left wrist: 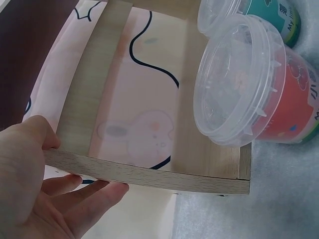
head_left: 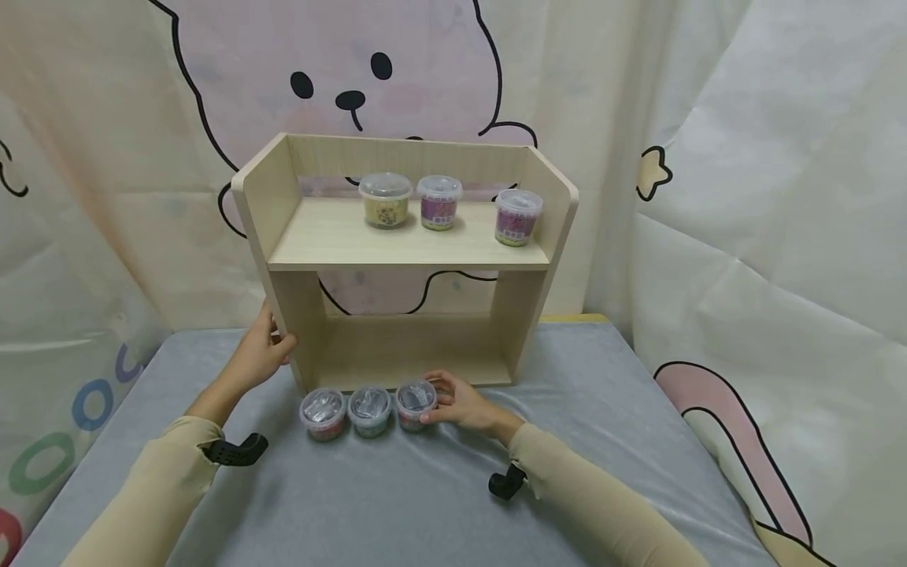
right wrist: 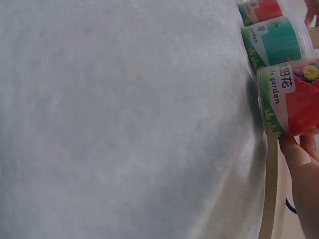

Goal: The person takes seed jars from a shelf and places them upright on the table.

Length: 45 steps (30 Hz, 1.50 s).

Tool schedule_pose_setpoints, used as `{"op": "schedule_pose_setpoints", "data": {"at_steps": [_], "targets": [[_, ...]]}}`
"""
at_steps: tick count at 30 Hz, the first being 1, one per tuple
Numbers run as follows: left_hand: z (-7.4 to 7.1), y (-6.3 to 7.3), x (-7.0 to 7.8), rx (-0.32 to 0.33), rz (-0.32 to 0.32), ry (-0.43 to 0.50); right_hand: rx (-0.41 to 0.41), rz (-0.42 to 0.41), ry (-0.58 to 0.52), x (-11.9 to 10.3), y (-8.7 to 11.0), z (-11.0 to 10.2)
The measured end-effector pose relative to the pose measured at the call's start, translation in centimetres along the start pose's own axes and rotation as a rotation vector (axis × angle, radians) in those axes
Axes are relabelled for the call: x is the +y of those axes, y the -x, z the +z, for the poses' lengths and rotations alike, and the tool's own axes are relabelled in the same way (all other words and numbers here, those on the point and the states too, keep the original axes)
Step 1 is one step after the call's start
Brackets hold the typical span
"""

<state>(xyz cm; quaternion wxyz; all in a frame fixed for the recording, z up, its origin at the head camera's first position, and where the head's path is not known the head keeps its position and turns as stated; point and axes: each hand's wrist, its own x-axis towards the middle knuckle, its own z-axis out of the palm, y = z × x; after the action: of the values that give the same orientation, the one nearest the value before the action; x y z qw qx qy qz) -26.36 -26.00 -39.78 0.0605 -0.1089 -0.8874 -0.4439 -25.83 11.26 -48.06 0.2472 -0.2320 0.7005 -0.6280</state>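
A small two-tier wooden shelf stands on the table. My left hand grips its left side panel, thumb on the inner side and fingers on the outer. In front of the shelf, three clear-lidded plastic tubs form a row. My right hand holds the right-hand tub, which has a red label with a flower picture in the right wrist view. Beside it are the middle tub, with a teal label, and the left tub, with a red one.
The upper tier bears a yellow tub and two purple ones, one purple tub near the middle and another purple tub by the right panel. Blue-grey cloth covers the table. A printed curtain hangs behind.
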Motion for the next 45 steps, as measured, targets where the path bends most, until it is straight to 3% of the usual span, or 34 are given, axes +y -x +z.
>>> {"op": "schedule_pose_setpoints", "data": {"at_steps": [14, 22, 26, 32, 39, 45], "targets": [[-0.1, 0.0, 0.1, -0.012, -0.006, 0.002, -0.003, -0.023, 0.002, 0.4, -0.2, 0.3], [-0.2, -0.3, 0.5, -0.011, 0.0, 0.009, -0.02, -0.041, 0.08, 0.0, -0.3, -0.4], [-0.3, 0.0, 0.4, -0.008, 0.007, 0.017, -0.017, -0.059, 0.181, -0.7, 0.1, -0.6], [-0.1, 0.3, -0.2, -0.008, 0.009, 0.02, -0.034, -0.049, 0.318, -2.9, 1.5, -1.4], [-0.1, 0.1, -0.4, -0.001, 0.028, 0.029, -0.017, -0.081, 0.352, -7.0, 2.9, -2.4], [-0.1, 0.2, -0.3, -0.01, 0.036, 0.033, 0.022, -0.129, 0.316, -10.8, 3.9, -2.8]]}}
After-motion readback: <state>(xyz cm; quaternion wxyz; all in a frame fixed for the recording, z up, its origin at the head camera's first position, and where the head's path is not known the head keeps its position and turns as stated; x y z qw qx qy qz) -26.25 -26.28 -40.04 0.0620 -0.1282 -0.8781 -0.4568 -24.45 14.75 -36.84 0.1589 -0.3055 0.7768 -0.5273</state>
